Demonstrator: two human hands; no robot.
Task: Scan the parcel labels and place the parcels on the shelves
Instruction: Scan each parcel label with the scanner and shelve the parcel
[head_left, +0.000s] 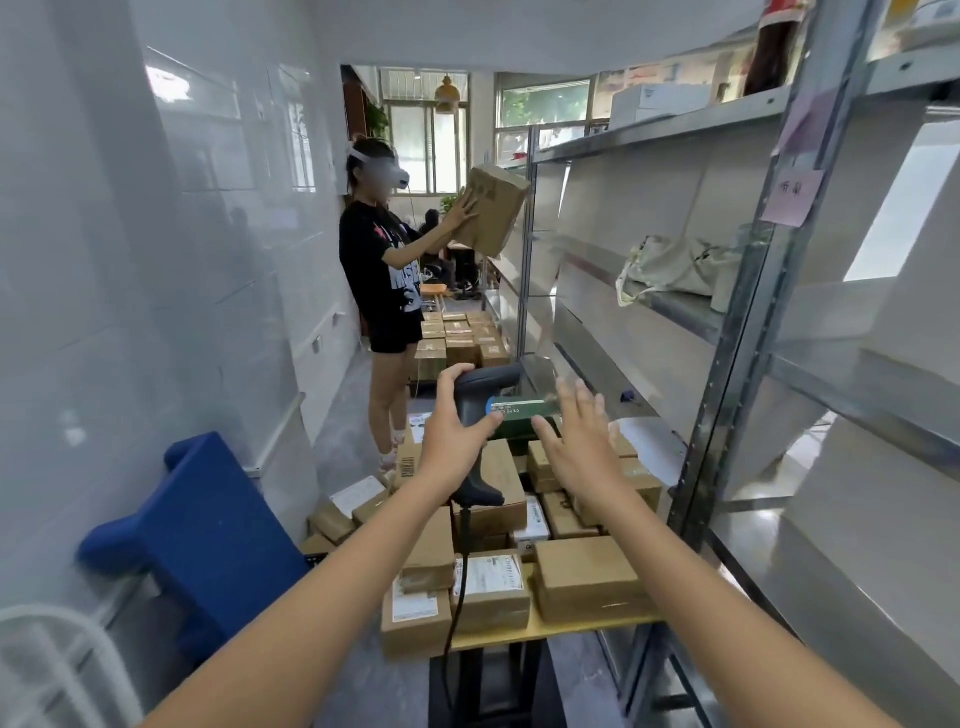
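Note:
My left hand (451, 423) grips a dark grey barcode scanner (485, 382) by its handle, thumb over the top; its black cable (457, 597) hangs down. A small green box (524, 410) sits just right of the scanner, touching my left fingertips. My right hand (579, 441) is beside it with fingers straight and spread and the thumb under the box's near edge; I cannot tell which hand carries it. Below lie several brown cardboard parcels (587, 577) with white labels (491, 574) on a yellow-edged table (571, 631). Grey metal shelves (670, 127) stand on the right.
Another person (387, 270) stands ahead in the narrow aisle, lifting a cardboard box (493, 210) toward the far shelves, with more parcels (457, 335) behind them. A blue padded object (208, 535) leans by the left wall. A cloth bag (670, 265) lies on the middle shelf.

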